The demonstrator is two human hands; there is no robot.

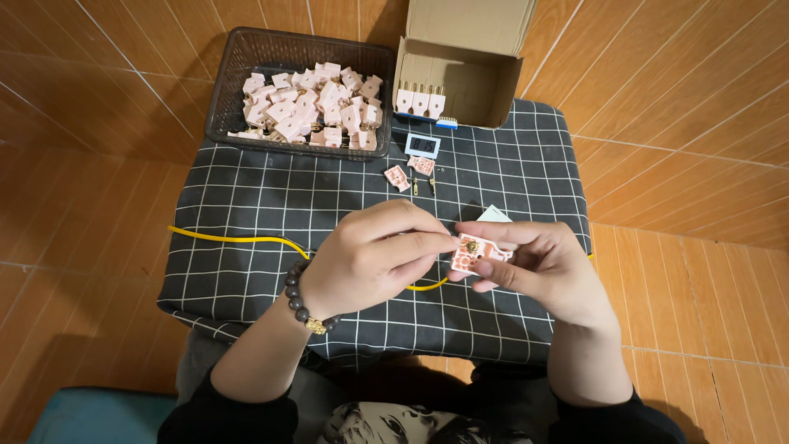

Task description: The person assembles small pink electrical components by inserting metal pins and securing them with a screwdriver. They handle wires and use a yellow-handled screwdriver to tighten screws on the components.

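A yellow cord (226,239) runs from the 9 o'clock edge of the checked cloth (246,197) covering the table toward the centre and passes under the hands. At 11 o'clock a dark mesh basket (238,62) holds a heap of pink plug housings (312,107). The left hand (370,259), a bead bracelet (300,300) on its wrist, has its fingers (427,242) pinched together against the left edge of a pink plug half (477,252). This part sits at centre, lifted off the cloth, clamped between the thumb and fingers of the right hand (542,263). At 12 o'clock lie two loose pink pieces (408,171), a small digital timer (422,145), and an open cardboard box (460,78) containing three pronged plugs (419,100).
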